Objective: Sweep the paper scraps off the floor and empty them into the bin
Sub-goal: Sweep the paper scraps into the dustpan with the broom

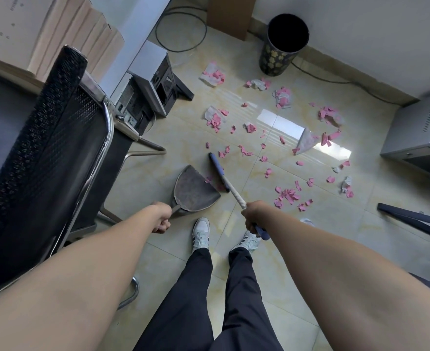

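Pink and white paper scraps (287,196) lie scattered over the tiled floor between my feet and the bin. A black bin (283,45) with gold flowers stands upright by the far wall. My left hand (161,217) grips the handle of a grey dustpan (196,191), which rests on the floor with one pink scrap at its lip. My right hand (253,216) grips the pale handle of a broom (220,173), whose blue head touches the floor just right of the dustpan.
A black mesh chair (44,148) with chrome legs stands close on my left. A computer tower (148,84) sits under the desk behind it. A grey cabinet (421,133) is at the right, a dark bar (411,219) below it. Cables (181,29) run along the far wall.
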A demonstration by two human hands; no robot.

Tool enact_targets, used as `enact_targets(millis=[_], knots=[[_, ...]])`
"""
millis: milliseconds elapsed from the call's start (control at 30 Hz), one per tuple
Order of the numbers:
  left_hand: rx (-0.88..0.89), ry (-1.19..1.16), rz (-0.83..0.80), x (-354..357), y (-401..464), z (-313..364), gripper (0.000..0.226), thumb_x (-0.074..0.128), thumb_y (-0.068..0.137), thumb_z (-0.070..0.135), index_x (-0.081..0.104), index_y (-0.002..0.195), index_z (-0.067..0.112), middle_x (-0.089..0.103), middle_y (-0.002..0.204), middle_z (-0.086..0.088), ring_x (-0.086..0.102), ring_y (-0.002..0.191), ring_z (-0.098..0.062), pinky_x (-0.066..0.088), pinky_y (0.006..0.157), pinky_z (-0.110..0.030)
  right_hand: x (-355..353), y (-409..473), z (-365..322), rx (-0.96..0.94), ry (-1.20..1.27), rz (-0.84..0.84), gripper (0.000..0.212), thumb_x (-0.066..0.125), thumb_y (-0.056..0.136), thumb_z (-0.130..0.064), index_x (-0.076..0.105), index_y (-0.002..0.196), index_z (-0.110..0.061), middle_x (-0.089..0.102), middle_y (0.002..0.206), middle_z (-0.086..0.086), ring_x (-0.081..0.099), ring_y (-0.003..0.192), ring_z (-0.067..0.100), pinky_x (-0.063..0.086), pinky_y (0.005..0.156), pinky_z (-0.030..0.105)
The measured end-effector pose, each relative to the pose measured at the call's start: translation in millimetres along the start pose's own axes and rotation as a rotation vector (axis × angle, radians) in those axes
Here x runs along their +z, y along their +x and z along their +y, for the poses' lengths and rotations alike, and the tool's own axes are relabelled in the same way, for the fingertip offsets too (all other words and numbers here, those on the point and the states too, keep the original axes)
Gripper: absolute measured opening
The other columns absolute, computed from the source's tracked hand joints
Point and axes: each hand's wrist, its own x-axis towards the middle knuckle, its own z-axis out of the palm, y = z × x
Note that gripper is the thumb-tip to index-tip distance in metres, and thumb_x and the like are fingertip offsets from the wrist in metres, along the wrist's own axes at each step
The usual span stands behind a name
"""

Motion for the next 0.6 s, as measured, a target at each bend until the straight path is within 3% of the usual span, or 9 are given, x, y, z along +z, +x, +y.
enact_targets(millis=[133, 267, 334, 467, 600], knots=[[-0.016, 0.028, -0.022, 0, 5, 5, 0.02, 0.018, 0.094, 0.007, 0.033, 0.083, 0.016, 0.023, 0.032, 0.005, 0.014, 0.021, -0.005, 0.014, 0.041, -0.003, -2, -3, -4, -0.072, -0.196, 0.004, 0.041, 0.037, 0.097, -0.001, 0.047, 0.137, 0.001, 0.036, 0.062, 0.007, 0.031, 0.048, 0.016, 0.025, 0.048, 0.024], [-0.036, 0.041, -0.047, -3, 0, 5, 0.02, 0.018, 0.094, 0.008, 0.034, 0.084, 0.012, 0.024, 0.031, 0.004, 0.014, 0.02, -0.006, 0.013, 0.04, -0.002, -19, -17, -1, -0.088, -0.293, 0.026, 0.034, 0.041, 0.098, -0.004, 0.053, 0.13, -0.001, 0.042, 0.062, 0.009, 0.037, 0.037, 0.016, 0.031, 0.04, 0.019], [-0.038, 0.033, -0.055, -5, -5, 4, 0.022, 0.016, 0.094, 0.008, 0.033, 0.081, 0.012, 0.024, 0.031, 0.004, 0.014, 0.019, -0.006, 0.013, 0.039, -0.001, -26, -32, -2, -0.141, -0.321, 0.099, 0.036, 0.044, 0.098, -0.006, 0.051, 0.133, -0.001, 0.049, 0.069, 0.009, 0.042, 0.042, 0.017, 0.035, 0.039, 0.022], [-0.046, 0.034, -0.078, -2, -25, 7, 0.028, 0.015, 0.098, 0.01, 0.033, 0.076, 0.012, 0.022, 0.029, 0.004, 0.013, 0.017, -0.006, 0.013, 0.035, 0.0, -41, -47, -1, -0.18, -0.448, 0.089, 0.041, 0.041, 0.099, -0.007, 0.048, 0.139, -0.004, 0.042, 0.061, 0.009, 0.036, 0.037, 0.017, 0.032, 0.039, 0.019], [-0.061, 0.058, -0.103, 0, -37, 7, 0.032, 0.013, 0.097, 0.008, 0.029, 0.07, 0.011, 0.02, 0.027, 0.001, 0.013, 0.017, -0.005, 0.011, 0.037, -0.001, -41, -43, -9, -0.198, -0.437, 0.148, 0.039, 0.043, 0.099, -0.009, 0.047, 0.138, -0.004, 0.049, 0.064, 0.012, 0.042, 0.03, 0.018, 0.038, 0.037, 0.018]])
